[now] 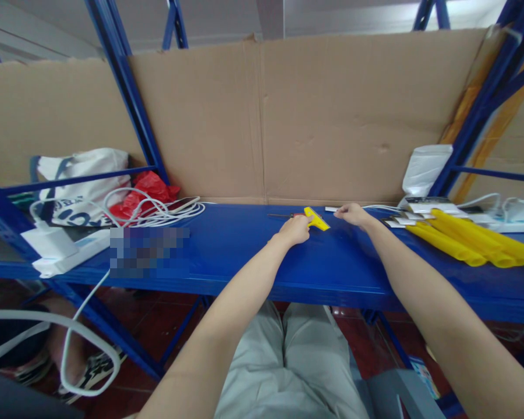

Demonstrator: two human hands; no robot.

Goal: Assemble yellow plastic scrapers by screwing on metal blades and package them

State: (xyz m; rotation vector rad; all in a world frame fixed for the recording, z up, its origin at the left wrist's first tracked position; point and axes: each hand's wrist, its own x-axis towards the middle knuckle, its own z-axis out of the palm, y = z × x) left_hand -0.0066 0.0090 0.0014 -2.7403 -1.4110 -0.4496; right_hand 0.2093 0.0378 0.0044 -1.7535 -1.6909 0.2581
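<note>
My left hand (pixel 294 231) is closed around a yellow T-shaped piece (pixel 318 219), whose wide end points to the right over the blue shelf. Just behind that hand lies a screwdriver (pixel 282 216) with a thin shaft and a reddish handle, partly covered by the hand and the yellow piece. To the right, the fingers of my right hand (pixel 350 214) are pinched together. A small flat white piece (pixel 330 209) shows by its fingertips; whether the fingers grip it or something smaller, I cannot make out.
Yellow tubes (pixel 475 238) lie piled at the right on the blue shelf (pixel 244 256), near a white plastic bag (pixel 428 169). At the left are a coiled white cable (pixel 170 212), a red bag (pixel 151 191), a cloth bag (pixel 91 180) and a power strip (pixel 72 256). Cardboard (pixel 310 116) closes the back.
</note>
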